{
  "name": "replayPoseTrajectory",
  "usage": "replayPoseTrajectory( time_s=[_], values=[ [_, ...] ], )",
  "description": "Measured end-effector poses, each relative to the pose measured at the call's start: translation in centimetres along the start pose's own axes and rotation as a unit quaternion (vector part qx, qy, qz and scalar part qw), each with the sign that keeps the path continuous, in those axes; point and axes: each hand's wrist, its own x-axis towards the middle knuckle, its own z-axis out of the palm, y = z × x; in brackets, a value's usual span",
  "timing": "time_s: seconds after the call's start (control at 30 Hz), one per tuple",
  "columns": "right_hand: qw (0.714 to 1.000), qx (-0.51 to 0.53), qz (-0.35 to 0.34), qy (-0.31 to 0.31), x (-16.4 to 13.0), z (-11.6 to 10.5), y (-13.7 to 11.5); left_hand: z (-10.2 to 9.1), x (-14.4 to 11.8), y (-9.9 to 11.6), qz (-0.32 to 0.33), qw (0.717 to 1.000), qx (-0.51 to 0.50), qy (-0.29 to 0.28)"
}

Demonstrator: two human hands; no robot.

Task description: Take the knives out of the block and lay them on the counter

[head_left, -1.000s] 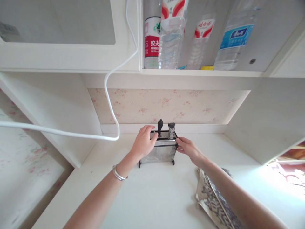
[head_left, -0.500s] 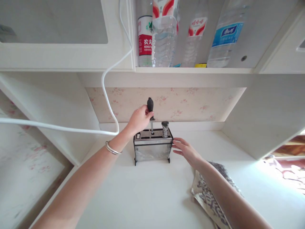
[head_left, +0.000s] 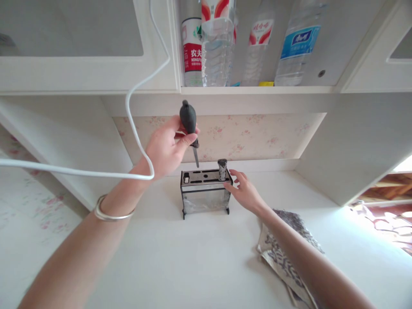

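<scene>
A honing steel with a black bulbous handle [head_left: 188, 118] is gripped in my left hand [head_left: 165, 148], its grey rod pointing down above the knife block. The knife block [head_left: 206, 201] stands on the white counter, with a slotted metal top and clear, scuffed front. One worn dark handle [head_left: 222, 170] sticks up from its right end. At that same end is my right hand [head_left: 245, 192], thumb at the front corner and fingers behind, around the edge. My left fingers are partly hidden behind the honing steel's handle.
A patterned cloth [head_left: 286, 253] lies on the counter [head_left: 193, 262] under my right forearm. A white cable [head_left: 128, 103] hangs in front of the cabinet and crosses my left wrist. Several plastic bottles [head_left: 217, 51] stand on the shelf above.
My left hand has lifted the honing steel out of the round hole, up, leftward and closer to me. My right thumb has come to the block's front corner.
</scene>
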Motion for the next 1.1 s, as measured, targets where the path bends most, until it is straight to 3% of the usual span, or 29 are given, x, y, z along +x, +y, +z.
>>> replayPoseTrajectory(
  time_s=[0.13, 0.23, 0.37, 0.57, 0.77, 0.9, 1.1],
  values=[
    [0.997, -0.057, -0.044, -0.002, 1.5, -0.4, -2.0, 0.4, -5.0, -1.0, 0.117, 0.986, 0.111, 0.032],
    [0.996, -0.076, -0.052, -0.006, 2.5, -0.4, -3.0, 0.9, -9.3, -2.4, 0.217, 0.965, 0.143, 0.022],
    [0.999, -0.005, -0.016, -0.051, 3.6, -0.5, -3.1, 0.7, -15.2, -4.3, 0.258, 0.949, 0.18, 0.008],
    [0.991, 0.087, -0.002, -0.097, 4.8, -2.3, -4.1, 0.2, -23.6, -6.6, 0.195, 0.964, 0.179, 0.008],
    [0.991, 0.119, -0.038, -0.053, 5.3, -6.8, -9.0, 0.3, -30.4, -8.7, 0.127, 0.973, 0.184, -0.053],
    [0.992, 0.103, -0.057, -0.037, 4.8, -8.7, -11.1, 0.1, -33.4, -9.0, 0.089, 0.971, 0.206, -0.086],
    [0.986, 0.147, -0.071, -0.022, 5.5, -9.4, -11.4, -0.6, -36.1, -9.1, 0.053, 0.969, 0.209, -0.117]
  ],
)
